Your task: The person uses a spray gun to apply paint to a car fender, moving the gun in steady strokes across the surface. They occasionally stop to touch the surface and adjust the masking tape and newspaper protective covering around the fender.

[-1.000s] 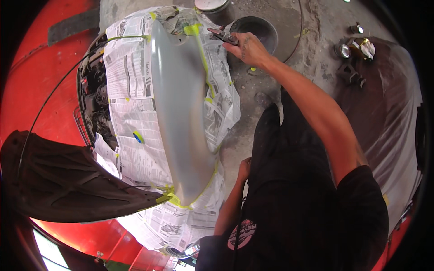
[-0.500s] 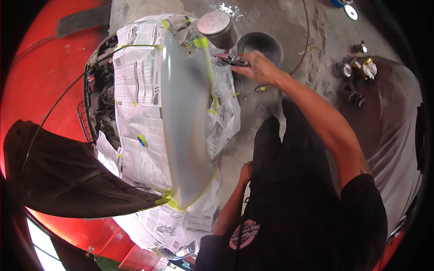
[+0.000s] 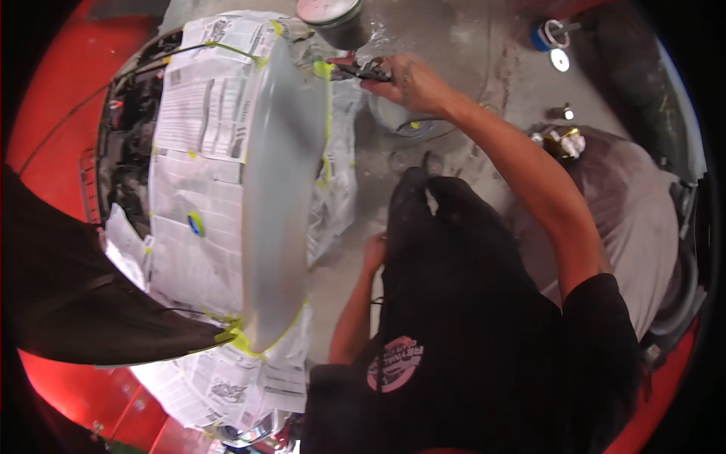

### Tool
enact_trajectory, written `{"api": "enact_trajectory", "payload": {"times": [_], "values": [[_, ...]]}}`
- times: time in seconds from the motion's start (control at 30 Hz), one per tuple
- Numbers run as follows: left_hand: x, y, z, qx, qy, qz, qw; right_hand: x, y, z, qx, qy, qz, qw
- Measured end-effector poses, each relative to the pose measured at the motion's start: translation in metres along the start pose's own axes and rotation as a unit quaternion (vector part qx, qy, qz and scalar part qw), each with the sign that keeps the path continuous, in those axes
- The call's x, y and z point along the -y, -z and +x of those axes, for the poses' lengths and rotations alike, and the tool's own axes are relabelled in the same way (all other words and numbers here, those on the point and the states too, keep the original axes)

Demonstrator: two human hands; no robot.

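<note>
My right hand (image 3: 414,85) is closed around a dark spray gun (image 3: 364,70) with a round metal cup (image 3: 333,17) on top. The gun points at the far end of a long grey primed car panel (image 3: 278,189). Newspaper masking (image 3: 193,144) surrounds the panel, held by yellow-green tape (image 3: 323,69). My left hand (image 3: 373,251) hangs low against my black shirt, its fingers tucked behind the cloth, so its grip is hidden.
Red car body (image 3: 53,113) curves along the left, with an open engine bay (image 3: 127,132) and a black cloth (image 3: 76,303) draped over it. On the concrete floor are a round bucket (image 3: 412,121), small cans (image 3: 563,141), a blue tape roll (image 3: 543,35) and a grey-covered object (image 3: 628,219).
The spray gun's cup has come into sight above the panel's far end. My right hand has stayed at that end, shifting slightly toward the panel. The view has moved closer.
</note>
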State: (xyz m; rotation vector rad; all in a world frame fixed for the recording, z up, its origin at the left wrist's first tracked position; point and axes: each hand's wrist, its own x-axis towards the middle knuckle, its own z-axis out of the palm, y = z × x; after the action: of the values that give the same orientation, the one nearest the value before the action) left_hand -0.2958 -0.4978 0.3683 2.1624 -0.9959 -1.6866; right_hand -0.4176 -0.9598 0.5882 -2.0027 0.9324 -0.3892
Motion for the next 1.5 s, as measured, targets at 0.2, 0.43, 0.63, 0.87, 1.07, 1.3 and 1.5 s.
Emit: {"api": "enact_trajectory", "payload": {"times": [0.2,0.43,0.63,0.87,1.07,1.3,1.5], "values": [[-0.018,0.031,0.042,-0.097,-0.052,0.003,0.994,0.019,0.02,0.018,0.034,0.042,-0.058,0.997],[-0.035,0.026,0.082,-0.147,-0.071,0.014,0.987,0.072,0.087,0.067,0.158,0.063,-0.108,0.979],[-0.065,0.01,0.112,-0.182,0.041,-0.089,0.978,0.046,0.138,0.159,0.195,0.1,-0.15,0.964],[-0.156,-0.068,0.157,-0.338,0.174,-0.216,0.899,0.004,0.181,0.312,0.263,0.21,-0.144,0.931],[-0.376,-0.107,0.211,-0.351,0.195,-0.17,0.9,-0.029,0.162,0.4,0.319,0.341,-0.097,0.879],[-0.503,-0.055,0.243,-0.378,0.183,-0.351,0.837,-0.005,0.152,0.426,0.395,0.404,-0.058,0.823],[-0.535,-0.076,0.287,-0.396,0.182,-0.388,0.812,-0.015,0.15,0.467,0.422,0.412,-0.122,0.798]]}}
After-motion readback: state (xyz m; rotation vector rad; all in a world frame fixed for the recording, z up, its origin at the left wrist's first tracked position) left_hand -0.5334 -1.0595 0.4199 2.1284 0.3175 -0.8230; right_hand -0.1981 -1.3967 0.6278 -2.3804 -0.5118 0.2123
